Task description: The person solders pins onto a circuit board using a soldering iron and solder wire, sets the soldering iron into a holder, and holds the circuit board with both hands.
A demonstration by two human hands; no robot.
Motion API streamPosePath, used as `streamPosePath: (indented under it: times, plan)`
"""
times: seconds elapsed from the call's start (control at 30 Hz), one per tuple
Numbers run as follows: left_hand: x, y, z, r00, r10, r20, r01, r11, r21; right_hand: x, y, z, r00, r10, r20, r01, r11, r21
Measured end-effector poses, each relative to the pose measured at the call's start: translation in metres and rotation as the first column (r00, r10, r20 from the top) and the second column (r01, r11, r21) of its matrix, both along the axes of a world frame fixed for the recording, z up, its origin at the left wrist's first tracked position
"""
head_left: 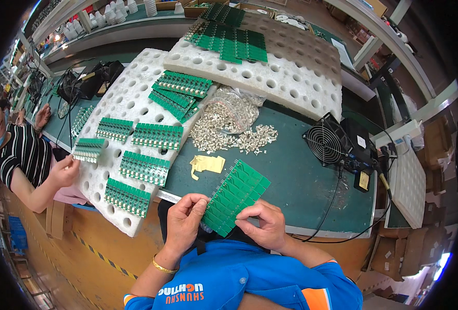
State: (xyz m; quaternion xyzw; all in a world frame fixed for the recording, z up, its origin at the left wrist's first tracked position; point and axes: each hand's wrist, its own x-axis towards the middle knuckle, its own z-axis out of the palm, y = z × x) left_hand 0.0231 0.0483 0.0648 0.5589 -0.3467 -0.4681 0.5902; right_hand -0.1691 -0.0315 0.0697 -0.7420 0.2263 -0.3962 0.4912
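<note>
A green circuit board panel (239,192), divided into several narrow strips, is held tilted in front of my body. My left hand (186,221) pinches its left edge between thumb and fingers. At the lower right edge, the fingertips of my right hand (265,225) are pressed together on the panel. Small pale parts line its upper left edge. Just beyond it a torn piece of yellow paper (208,164) lies on the green bench. Farther back is a heap of small white connectors (213,126), partly under a clear plastic bag (238,107).
Perforated white foam boards (131,111) carry several populated circuit panels (157,136) and a far stack of green panels (229,41). On the right stand a black fan (324,143) and a soldering iron (383,181) with cables. At left a co-worker's hand (63,171) holds another panel.
</note>
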Motion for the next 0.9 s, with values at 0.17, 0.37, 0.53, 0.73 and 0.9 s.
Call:
streamPosePath:
  times: [0.17, 0.37, 0.53, 0.73, 0.9]
  plan:
    - [0.001, 0.000, 0.003, 0.998, 0.002, 0.055, -0.001, 1.000, -0.011, -0.001, -0.001, -0.003, 1.000, 0.002, -0.022, -0.002, 1.000, -0.022]
    - [0.001, 0.001, 0.004, 0.997, 0.009, 0.082, -0.008, 1.000, -0.018, -0.003, 0.000, -0.009, 0.998, -0.031, -0.056, 0.032, 0.999, 0.014]
    - [0.000, 0.000, 0.002, 0.997, 0.014, 0.074, -0.012, 0.999, -0.030, -0.001, -0.001, -0.005, 0.999, -0.018, -0.035, 0.016, 0.999, -0.030]
    - [0.001, -0.001, 0.002, 0.998, 0.007, 0.066, -0.005, 1.000, -0.022, -0.003, 0.000, -0.011, 0.997, -0.038, -0.070, 0.039, 0.999, 0.011]
    - [0.002, 0.001, 0.001, 0.996, 0.021, 0.087, -0.019, 1.000, -0.022, -0.001, -0.002, -0.010, 0.998, -0.035, -0.044, 0.034, 0.999, -0.026]
